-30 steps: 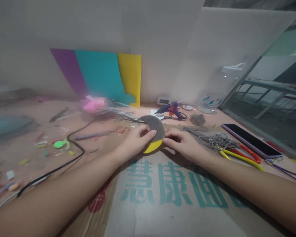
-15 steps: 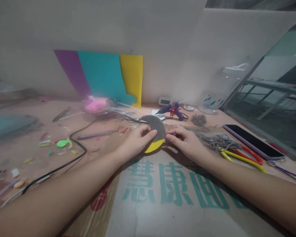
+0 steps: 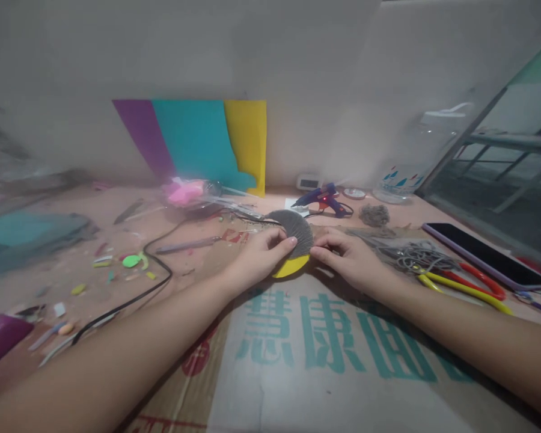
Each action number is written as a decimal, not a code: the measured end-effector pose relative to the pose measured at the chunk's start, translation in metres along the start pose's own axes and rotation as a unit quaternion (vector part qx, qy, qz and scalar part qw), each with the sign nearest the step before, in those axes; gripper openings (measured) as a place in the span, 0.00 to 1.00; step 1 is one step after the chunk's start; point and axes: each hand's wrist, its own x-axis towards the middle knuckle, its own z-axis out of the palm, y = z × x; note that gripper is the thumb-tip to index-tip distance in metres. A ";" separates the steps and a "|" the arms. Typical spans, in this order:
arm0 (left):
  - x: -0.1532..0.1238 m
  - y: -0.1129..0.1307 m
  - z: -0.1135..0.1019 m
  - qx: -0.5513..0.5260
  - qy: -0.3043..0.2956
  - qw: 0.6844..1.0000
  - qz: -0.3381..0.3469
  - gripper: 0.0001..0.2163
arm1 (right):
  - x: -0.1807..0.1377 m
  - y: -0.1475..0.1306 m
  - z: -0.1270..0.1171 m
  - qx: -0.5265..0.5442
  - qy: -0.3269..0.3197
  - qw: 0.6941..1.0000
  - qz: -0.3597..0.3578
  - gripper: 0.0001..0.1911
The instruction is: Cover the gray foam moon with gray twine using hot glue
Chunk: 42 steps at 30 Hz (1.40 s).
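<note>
A yellow disc partly wound with grey cord point(image 3: 294, 236) rests on a flattened cardboard sheet point(image 3: 306, 355) printed with teal characters. My left hand point(image 3: 259, 258) grips the disc's left edge, thumb and fingers pressed on the grey winding. My right hand point(image 3: 349, 260) pinches its right edge with closed fingers. The bare yellow part shows at the bottom of the disc, between the two hands.
A blue glue gun point(image 3: 322, 198) lies behind the disc, its black cable point(image 3: 153, 282) running left. Loose grey cord point(image 3: 417, 258), red and yellow scissors point(image 3: 466, 284) and a phone point(image 3: 482, 255) lie to the right. Coloured sheets point(image 3: 198, 144) lean on the wall. Scraps litter the left.
The view has shifted so everything sits a little further right. Both hands stay on the disc with almost the same grip.
</note>
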 end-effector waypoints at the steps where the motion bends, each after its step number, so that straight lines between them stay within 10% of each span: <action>1: 0.000 0.000 0.000 -0.001 -0.001 1.000 -0.002 0.17 | 0.000 0.000 0.000 0.004 -0.002 1.000 -0.002 0.10; 11: 0.001 0.004 0.001 -0.020 0.019 1.000 -0.006 0.15 | 0.001 0.001 -0.004 0.003 0.074 0.997 0.017 0.13; 42: 0.002 -0.001 0.000 0.017 -0.002 1.000 0.007 0.16 | -0.002 -0.002 0.000 -0.011 -0.021 0.999 -0.025 0.09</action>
